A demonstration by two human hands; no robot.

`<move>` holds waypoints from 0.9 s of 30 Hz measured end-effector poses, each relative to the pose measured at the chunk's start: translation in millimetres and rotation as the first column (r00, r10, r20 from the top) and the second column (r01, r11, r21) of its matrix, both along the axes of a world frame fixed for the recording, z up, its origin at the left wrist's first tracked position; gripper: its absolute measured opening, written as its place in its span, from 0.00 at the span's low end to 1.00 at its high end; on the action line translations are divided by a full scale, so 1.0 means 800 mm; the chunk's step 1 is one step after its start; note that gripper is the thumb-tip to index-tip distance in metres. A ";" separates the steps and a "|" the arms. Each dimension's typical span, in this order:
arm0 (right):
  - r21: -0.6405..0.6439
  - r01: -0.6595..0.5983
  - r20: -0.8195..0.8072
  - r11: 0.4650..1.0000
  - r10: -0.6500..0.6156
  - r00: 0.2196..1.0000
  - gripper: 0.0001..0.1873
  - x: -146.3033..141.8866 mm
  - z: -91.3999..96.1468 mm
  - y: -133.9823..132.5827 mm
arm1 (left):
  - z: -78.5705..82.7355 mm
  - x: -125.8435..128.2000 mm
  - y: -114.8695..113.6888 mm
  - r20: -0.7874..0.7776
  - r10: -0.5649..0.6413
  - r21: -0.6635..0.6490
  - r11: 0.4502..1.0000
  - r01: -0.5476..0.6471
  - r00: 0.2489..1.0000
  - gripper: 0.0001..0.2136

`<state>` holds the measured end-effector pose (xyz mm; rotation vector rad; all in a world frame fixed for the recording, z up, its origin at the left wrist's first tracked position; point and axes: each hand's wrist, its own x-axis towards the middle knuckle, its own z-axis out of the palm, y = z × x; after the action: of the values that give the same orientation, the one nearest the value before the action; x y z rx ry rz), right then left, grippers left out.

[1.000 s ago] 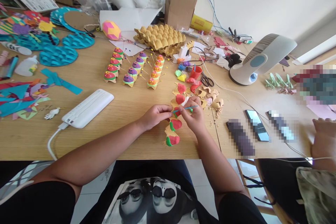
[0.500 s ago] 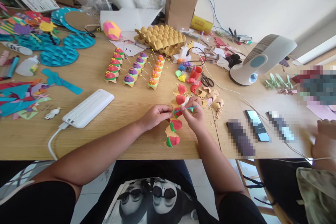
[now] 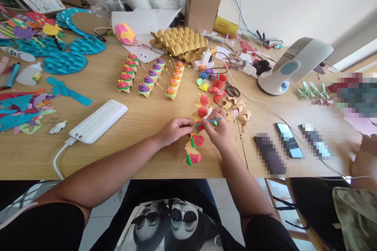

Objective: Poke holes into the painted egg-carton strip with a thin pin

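On the counter [image 3: 147, 121], near its front edge, a carton strip [image 3: 196, 140] with red-and-green bumps looks light, stiff but crushable, best held by its bare rim. The left hand [image 3: 177, 130] pinches its edge; the right hand [image 3: 217, 130] grips a blue stick [image 3: 218, 119] over it. Beyond, a yellow roll's [image 3: 225, 27] print is illegible.

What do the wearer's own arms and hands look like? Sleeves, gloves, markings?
Black sleeves on both sides, the left sleeve and right sleeve, end around the elbows and look plain. Forearms are uncovered. Left hand and right hand are ungloved. No watch, bracelet or cable on either wrist; no markings visible.
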<state>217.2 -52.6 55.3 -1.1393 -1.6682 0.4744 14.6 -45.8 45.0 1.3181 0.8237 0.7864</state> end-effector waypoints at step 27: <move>-0.073 -0.055 -0.133 0.996 0.045 0.990 0.14 0.002 -0.003 0.002 | -0.004 -0.002 0.000 -0.005 -0.014 -0.002 1.000 0.014 1.000 0.11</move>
<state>218.5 -50.8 52.8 -1.0997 -1.5782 0.6367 13.0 -45.7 42.0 1.3236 0.8177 0.7713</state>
